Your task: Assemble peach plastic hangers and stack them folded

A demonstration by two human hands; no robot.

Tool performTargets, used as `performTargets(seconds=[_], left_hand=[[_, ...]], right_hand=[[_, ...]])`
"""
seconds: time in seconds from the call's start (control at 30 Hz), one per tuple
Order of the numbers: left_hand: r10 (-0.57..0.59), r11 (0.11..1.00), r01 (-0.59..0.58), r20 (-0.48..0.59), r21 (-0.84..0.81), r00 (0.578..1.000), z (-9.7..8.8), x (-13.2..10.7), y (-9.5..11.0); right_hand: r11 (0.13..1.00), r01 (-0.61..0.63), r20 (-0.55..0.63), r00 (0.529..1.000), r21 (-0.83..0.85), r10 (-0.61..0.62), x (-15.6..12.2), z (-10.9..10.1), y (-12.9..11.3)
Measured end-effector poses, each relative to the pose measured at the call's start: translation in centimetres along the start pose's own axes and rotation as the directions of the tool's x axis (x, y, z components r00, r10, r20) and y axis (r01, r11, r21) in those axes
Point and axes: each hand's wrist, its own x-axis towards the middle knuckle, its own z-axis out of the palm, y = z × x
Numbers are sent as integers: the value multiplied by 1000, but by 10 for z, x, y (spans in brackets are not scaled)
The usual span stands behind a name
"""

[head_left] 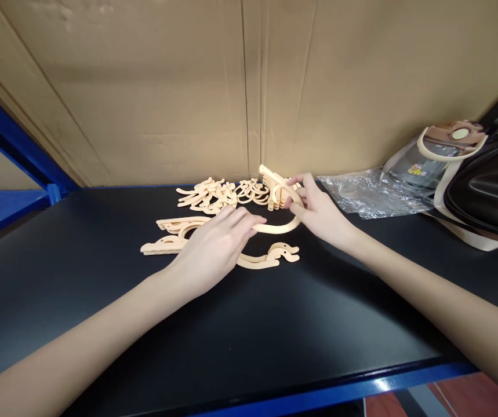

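Both my hands hold a curved pale wooden piece [277,227] just above the black shelf top [275,324]. My left hand [216,246] pinches its left end with fingers closed. My right hand [318,211] grips its right end, where several small wooden ribs [275,188] stand slotted onto it. Flat cut-out wooden pieces lie around: a head-shaped piece [270,258] under my hands, long pieces [168,237] to the left, and a heap of curved ribs [218,194] behind.
A cardboard wall [188,92] closes the back. Crumpled clear plastic [362,194], a clear lidded container [435,153] and a dark brown bag [492,185] lie at the right. Blue shelf rails [9,139] run along the left and the front edge.
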Motion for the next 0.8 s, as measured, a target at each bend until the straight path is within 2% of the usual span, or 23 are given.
performTargets(seconds=[0.07, 0.13, 0.4, 0.57, 0.8], left_hand=[[16, 1000, -16, 12, 12, 1000, 4, 0, -2], [19, 999, -20, 22, 26, 1000, 7, 0, -4], [11, 999, -15, 95, 42, 995, 12, 1, -11], [21, 999, -16, 142, -36, 990, 13, 0, -9], [-22, 989, 45, 163, -139, 986, 12, 0, -5]], right_hand=[[965, 27, 51, 999, -261, -14, -3, -1, -3], [910, 56, 83, 996, -411, -23, -5, -1, -7], [840, 125, 153, 987, -528, -50, -8, 0, -9], [811, 143, 166, 984, -568, -57, -8, 1, -6], [766, 185, 217, 974, -615, -61, -11, 1, -11]])
